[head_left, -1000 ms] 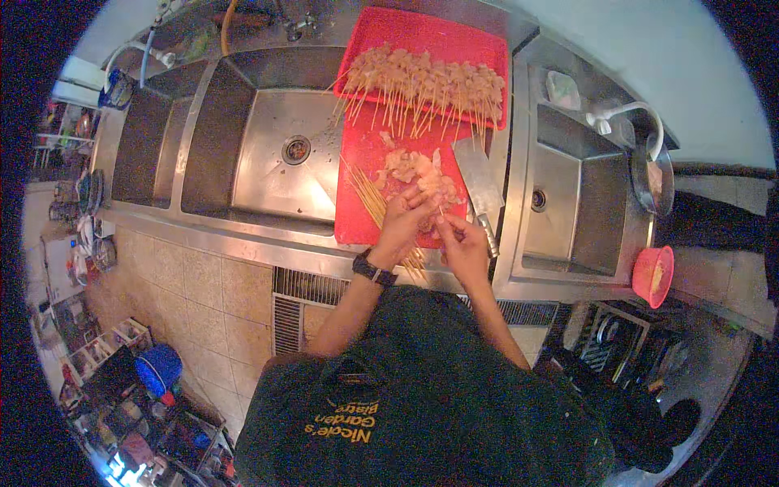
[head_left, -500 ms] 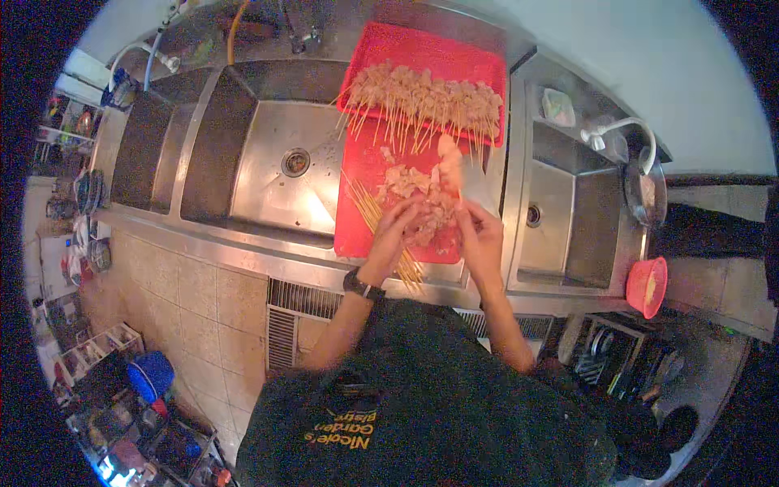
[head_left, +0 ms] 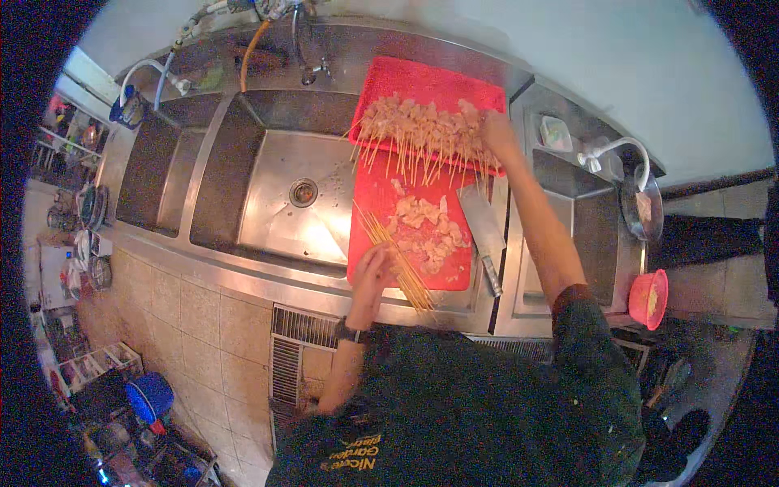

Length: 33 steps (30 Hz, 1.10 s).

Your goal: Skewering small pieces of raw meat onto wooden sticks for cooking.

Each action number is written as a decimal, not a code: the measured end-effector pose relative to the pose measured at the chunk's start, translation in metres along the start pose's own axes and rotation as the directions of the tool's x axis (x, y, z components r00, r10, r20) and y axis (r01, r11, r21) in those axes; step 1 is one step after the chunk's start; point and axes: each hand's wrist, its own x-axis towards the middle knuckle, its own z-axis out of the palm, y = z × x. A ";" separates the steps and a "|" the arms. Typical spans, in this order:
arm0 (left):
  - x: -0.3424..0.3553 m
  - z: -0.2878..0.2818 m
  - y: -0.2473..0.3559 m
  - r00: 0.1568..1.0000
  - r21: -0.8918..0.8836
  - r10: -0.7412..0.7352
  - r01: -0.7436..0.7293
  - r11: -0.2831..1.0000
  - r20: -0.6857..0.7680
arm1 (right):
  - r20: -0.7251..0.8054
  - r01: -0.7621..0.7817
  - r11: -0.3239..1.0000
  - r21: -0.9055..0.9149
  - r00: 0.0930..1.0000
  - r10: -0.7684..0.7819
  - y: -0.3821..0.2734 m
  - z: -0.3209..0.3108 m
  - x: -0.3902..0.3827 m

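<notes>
My right hand [head_left: 497,136] reaches to the right end of the red tray [head_left: 422,75], fingers closed on a skewer of raw meat that they mostly cover. Beside it, a packed row of raw meat skewers [head_left: 422,126] lies in the tray, stick ends pointing toward me over its near edge. Fingers bent, my left hand [head_left: 373,272] pinches at the bundle of bare bamboo skewers [head_left: 410,280] on the left of the red cutting board [head_left: 365,187]. Loose raw meat pieces [head_left: 426,231] are spread over the board. A cleaver [head_left: 480,219] rests along its right side.
A steel sink [head_left: 284,219] is on the left, a smaller sink [head_left: 552,227] on the right. A pink basket [head_left: 648,298] and a metal pan [head_left: 641,207] are at the far right. Behind the right sink stands a plastic container [head_left: 556,134]. A tap [head_left: 308,73] rises behind the left sink.
My right hand has gone from the near side of the board up to the tray, carrying the meat skewer. My left hand has moved off the meat, down to the bare skewers. The cleaver is now uncovered.
</notes>
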 end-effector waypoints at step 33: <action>0.011 -0.054 -0.007 0.998 0.495 0.056 -0.065 0.867 0.032 | 0.371 0.139 0.981 0.139 0.911 -0.182 -0.023 0.135 -0.291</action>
